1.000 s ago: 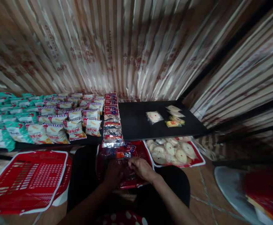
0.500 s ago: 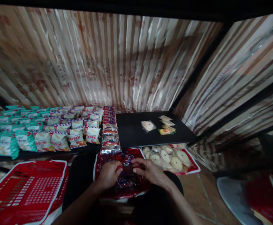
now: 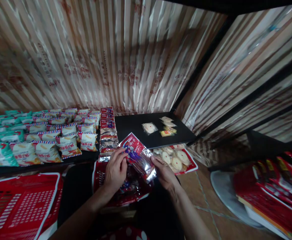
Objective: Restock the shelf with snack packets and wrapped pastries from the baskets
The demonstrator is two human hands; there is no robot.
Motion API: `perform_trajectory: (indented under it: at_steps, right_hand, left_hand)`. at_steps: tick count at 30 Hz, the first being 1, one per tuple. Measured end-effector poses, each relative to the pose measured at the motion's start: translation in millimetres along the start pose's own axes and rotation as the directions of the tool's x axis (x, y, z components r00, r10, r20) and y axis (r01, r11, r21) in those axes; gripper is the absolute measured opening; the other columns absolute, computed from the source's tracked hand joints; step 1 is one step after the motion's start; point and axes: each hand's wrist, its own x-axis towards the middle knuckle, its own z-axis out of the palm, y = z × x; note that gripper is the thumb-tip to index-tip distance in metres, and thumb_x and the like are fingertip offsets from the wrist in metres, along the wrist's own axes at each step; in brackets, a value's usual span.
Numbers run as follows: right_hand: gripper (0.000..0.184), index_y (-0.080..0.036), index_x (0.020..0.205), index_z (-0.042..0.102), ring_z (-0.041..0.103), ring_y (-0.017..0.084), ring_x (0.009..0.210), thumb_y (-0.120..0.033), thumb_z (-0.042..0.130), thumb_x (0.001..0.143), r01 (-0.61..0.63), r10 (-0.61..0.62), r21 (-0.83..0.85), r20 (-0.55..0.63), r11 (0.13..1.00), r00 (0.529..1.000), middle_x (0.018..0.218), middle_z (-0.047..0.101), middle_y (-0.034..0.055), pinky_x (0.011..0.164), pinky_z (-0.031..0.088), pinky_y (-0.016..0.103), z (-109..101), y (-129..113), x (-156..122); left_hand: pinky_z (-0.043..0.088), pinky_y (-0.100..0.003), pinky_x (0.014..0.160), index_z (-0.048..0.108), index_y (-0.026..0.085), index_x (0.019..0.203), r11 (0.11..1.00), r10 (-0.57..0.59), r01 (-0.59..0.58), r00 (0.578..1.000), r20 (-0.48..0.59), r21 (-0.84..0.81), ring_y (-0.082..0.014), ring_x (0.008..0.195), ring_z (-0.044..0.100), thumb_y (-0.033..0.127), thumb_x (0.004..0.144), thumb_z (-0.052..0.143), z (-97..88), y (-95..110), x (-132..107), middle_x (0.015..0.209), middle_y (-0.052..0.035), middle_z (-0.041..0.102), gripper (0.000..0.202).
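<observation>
A red-and-foil snack packet (image 3: 137,154) is held tilted between both hands, just in front of the black shelf (image 3: 133,130) and above a red basket (image 3: 98,173) on the lap, in which more wrappers can be made out. The grip of the left hand (image 3: 115,170) is closed on the packet's near left edge, with the thumb laid over the printed face. The grip of the right hand (image 3: 164,173) is closed more loosely on the clear lower end, with the fingers curled beneath it.

The packet is judged to be light and thin. Its film looks glossy, so it is probably slippery and easily crumpled, and the contents (hard to make out through the clear part) may be brittle. It is best held at the sealed end seams or flat edges, not pinched across the middle.

On the shelf, a column of like packets (image 3: 107,133) is laid end to end just beside the hands. Striped white packets (image 3: 68,146) and green packets (image 3: 0,154) are ranged to its left. A few small loose packets (image 3: 149,127) lie well apart on the right. A red tray of round biscuits (image 3: 177,161) sits below the shelf edge, near the right hand, and a second red basket (image 3: 18,203) stands at the far left.
</observation>
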Motion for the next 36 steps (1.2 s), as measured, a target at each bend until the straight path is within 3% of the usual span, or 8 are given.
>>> perform_trajectory:
  at_steps: [9, 14, 20, 22, 25, 30, 33, 36]
  right_hand:
    - [0.030, -0.019, 0.084, 0.064, 0.066, 0.017, 0.070, -0.031, 0.079, 0.061, -0.025, 0.048, 0.204, -0.109, 0.979, 0.993, 0.080, 0.071, 0.0011, 0.068, 0.054, 0.030, 6.1, 18.5, 12.1]
    - [0.034, -0.019, 0.087, 0.065, 0.067, 0.020, 0.073, -0.036, 0.078, 0.061, 0.053, -0.028, 0.175, -0.146, 0.983, 0.989, 0.081, 0.072, 0.0022, 0.067, 0.055, 0.032, 16.7, 21.7, 8.2]
    - [0.037, -0.020, 0.095, 0.067, 0.067, 0.023, 0.084, -0.046, 0.070, 0.069, 0.220, -0.240, -0.108, -0.247, 0.970, 0.939, 0.090, 0.072, 0.0047, 0.075, 0.054, 0.036, 29.6, 24.0, -1.2]
    - [0.034, -0.020, 0.095, 0.069, 0.065, 0.023, 0.094, -0.045, 0.067, 0.073, 0.328, -0.409, -0.359, -0.179, 0.874, 0.895, 0.097, 0.072, 0.0055, 0.087, 0.051, 0.038, 33.7, 25.5, -5.0]
    - [0.029, -0.022, 0.100, 0.069, 0.060, 0.024, 0.105, -0.039, 0.062, 0.078, 0.517, -0.576, -0.632, 0.133, 0.578, 0.807, 0.108, 0.068, 0.0079, 0.096, 0.045, 0.041, 42.1, 28.8, -10.9]
    - [0.041, -0.024, 0.119, 0.061, 0.052, 0.026, 0.117, -0.034, 0.060, 0.079, 0.641, -0.510, -0.714, 0.453, 0.283, 0.731, 0.125, 0.058, 0.0107, 0.099, 0.042, 0.044, 53.6, 28.5, -19.1]
    - [0.033, -0.026, 0.112, 0.064, 0.052, 0.025, 0.116, -0.035, 0.058, 0.082, 0.666, -0.449, -0.661, 0.507, 0.345, 0.736, 0.122, 0.060, 0.0080, 0.100, 0.041, 0.044, 51.9, 23.3, -16.0]
    - [0.031, -0.023, 0.106, 0.064, 0.056, 0.024, 0.111, -0.041, 0.057, 0.082, 0.526, -0.534, -0.615, 0.195, 0.587, 0.823, 0.115, 0.064, 0.0086, 0.099, 0.042, 0.044, 48.5, 18.3, -3.5]
  left_hand:
    - [0.051, -0.030, 0.086, 0.058, 0.020, 0.108, 0.882, -0.349, 0.387, 0.920, 0.181, -0.270, -0.0184, 0.114, 0.052, 0.024, 0.086, 0.039, 28.1, 6.1, -21.9, 0.126, -0.0084, 0.053, 0.029]
    - [0.051, -0.030, 0.086, 0.056, 0.020, 0.114, 0.820, -0.388, 0.457, 0.886, 0.252, -0.344, -0.0183, 0.112, 0.054, 0.028, 0.085, 0.042, 33.9, 12.3, -9.0, 0.126, -0.0082, 0.054, 0.033]
    - [0.046, -0.031, 0.093, 0.044, 0.016, 0.127, 0.573, -0.500, 0.662, 0.750, 0.434, -0.484, -0.0219, 0.119, 0.050, 0.035, 0.081, 0.053, 43.5, 15.8, 9.6, 0.140, -0.0130, 0.042, 0.051]
    - [0.041, -0.031, 0.099, 0.046, 0.017, 0.125, 0.507, -0.480, 0.666, 0.746, 0.463, -0.548, -0.0222, 0.120, 0.049, 0.038, 0.079, 0.058, 43.3, 19.1, 16.4, 0.135, -0.0117, 0.048, 0.052]
    - [0.043, -0.031, 0.093, 0.054, 0.017, 0.111, 0.454, -0.444, 0.638, 0.767, 0.463, -0.622, -0.0218, 0.106, 0.057, 0.044, 0.076, 0.061, 42.4, 23.4, 23.9, 0.112, -0.0085, 0.063, 0.045]
    - [0.046, -0.029, 0.082, 0.057, 0.017, 0.090, 0.341, -0.650, 0.701, 0.657, 0.382, -0.627, -0.0203, 0.091, 0.061, 0.055, 0.072, 0.057, 45.0, 11.7, 27.5, 0.093, -0.0075, 0.066, 0.043]
    - [0.045, -0.030, 0.083, 0.057, 0.016, 0.088, 0.274, -0.707, 0.747, 0.584, 0.400, -0.606, -0.0206, 0.092, 0.061, 0.054, 0.070, 0.059, 42.9, -1.2, 27.7, 0.095, -0.0089, 0.067, 0.042]
    - [0.048, -0.034, 0.079, 0.056, 0.016, 0.092, 0.100, -0.650, 0.762, 0.537, 0.538, -0.640, -0.0217, 0.085, 0.063, 0.049, 0.064, 0.067, 37.4, -6.1, 26.1, 0.091, -0.0077, 0.068, 0.044]
